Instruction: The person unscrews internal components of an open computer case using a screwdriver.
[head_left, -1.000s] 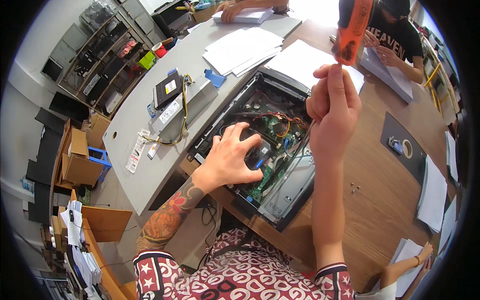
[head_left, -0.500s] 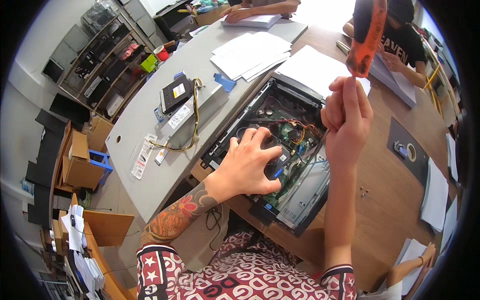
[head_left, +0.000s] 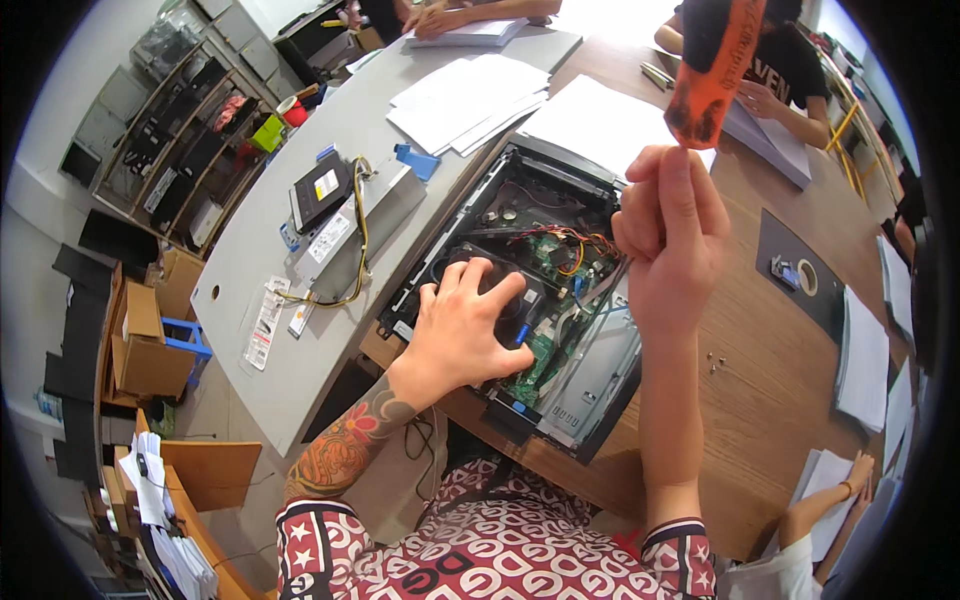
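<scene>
An opened black desktop computer case (head_left: pixel 585 400) lies in front of me, showing a green circuit board (head_left: pixel 548 348) and colored wires (head_left: pixel 572 250). My left hand (head_left: pixel 452 325) reaches in from the left, its fingers curled over a black fan housing (head_left: pixel 524 296); a blue tab lies beside the thumb. The hand hides much of this part. Above the case's right side, my right hand (head_left: pixel 672 230) is closed around the shaft of a screwdriver (head_left: pixel 708 85). Its orange and black handle points up, and the fingers hide the tip.
On the grey table at left lie a metal power supply (head_left: pixel 385 210), an optical drive (head_left: pixel 322 193) and a blister pack (head_left: pixel 266 325). Small screws (head_left: pixel 714 363) and a tape roll (head_left: pixel 807 278) are to the right. Paper stacks surround the case; other people work nearby.
The view has shifted, moving the scene slightly left. More of the black fan housing shows beside my left fingers. My right hand still holds the screwdriver upright.
</scene>
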